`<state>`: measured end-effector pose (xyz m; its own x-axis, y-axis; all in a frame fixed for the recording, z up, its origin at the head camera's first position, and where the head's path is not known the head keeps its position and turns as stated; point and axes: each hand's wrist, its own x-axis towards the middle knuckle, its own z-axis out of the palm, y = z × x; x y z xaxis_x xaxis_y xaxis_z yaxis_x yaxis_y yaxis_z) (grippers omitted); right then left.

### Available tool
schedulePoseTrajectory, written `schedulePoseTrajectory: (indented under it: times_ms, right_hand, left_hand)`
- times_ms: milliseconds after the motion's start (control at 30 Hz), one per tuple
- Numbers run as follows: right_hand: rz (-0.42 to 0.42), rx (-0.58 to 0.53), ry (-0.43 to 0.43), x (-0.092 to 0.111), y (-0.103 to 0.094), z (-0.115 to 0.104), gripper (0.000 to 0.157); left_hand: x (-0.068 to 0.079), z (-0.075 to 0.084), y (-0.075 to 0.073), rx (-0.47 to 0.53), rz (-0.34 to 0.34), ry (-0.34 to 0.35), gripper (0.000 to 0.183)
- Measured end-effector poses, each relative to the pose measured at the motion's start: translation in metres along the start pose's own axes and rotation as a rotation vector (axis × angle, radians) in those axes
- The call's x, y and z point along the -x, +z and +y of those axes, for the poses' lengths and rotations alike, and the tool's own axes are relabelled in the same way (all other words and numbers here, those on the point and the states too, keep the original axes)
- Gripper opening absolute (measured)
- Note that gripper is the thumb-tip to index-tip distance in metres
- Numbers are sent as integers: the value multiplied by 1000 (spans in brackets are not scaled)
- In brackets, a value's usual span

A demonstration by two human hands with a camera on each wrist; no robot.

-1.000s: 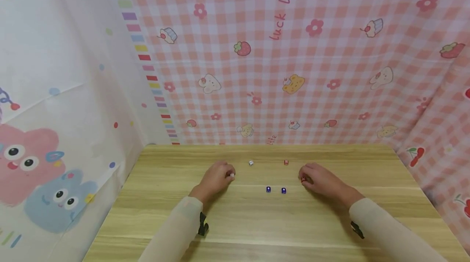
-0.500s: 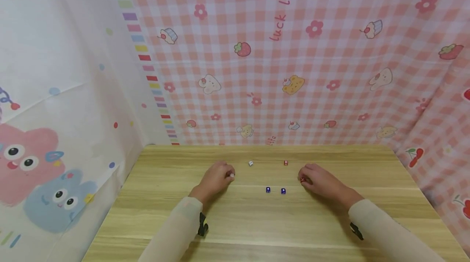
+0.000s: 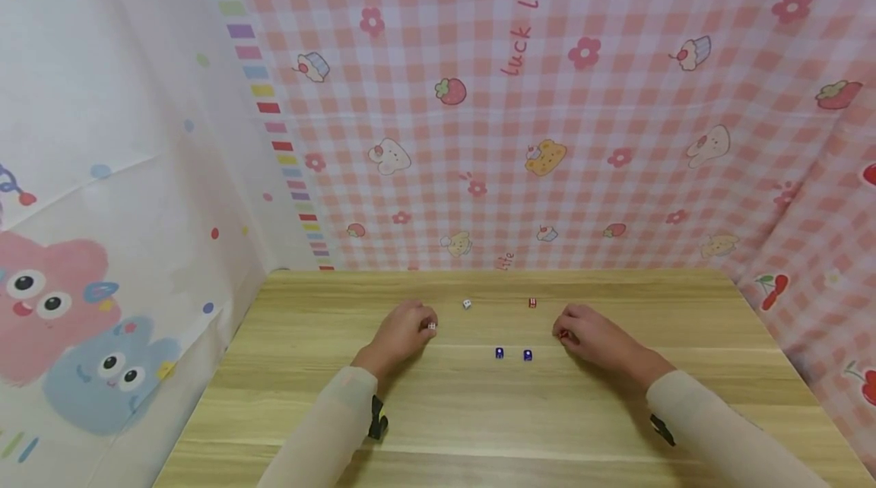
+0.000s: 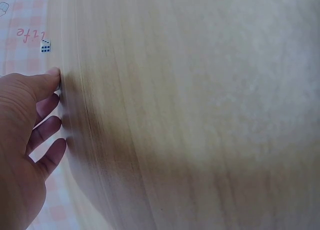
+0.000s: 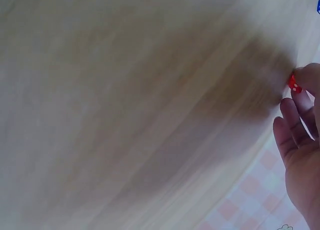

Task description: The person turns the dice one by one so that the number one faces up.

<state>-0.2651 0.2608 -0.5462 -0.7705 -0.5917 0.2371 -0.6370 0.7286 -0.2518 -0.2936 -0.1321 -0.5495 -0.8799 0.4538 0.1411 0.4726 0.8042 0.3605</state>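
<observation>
Left hand (image 3: 400, 330) pinches a white die (image 3: 433, 326), partly hiding it.

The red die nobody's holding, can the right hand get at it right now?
Probably yes: the right hand is near that loose red die, with nothing visible between them, though it pinches another red die and may need freeing.

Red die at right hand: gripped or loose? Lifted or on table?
Gripped: right wrist view shows the right hand pinching the red die. Lifted or on the table: cannot tell.
</observation>
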Motion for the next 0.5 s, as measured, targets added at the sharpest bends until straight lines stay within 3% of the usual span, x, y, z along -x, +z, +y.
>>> schedulePoseTrajectory:
  times_ms: [500]
  right_hand:
    - [-25,-3,68,1,0,-1,16]
  left_hand:
    - [0,-3,2,-12,2,1,5]
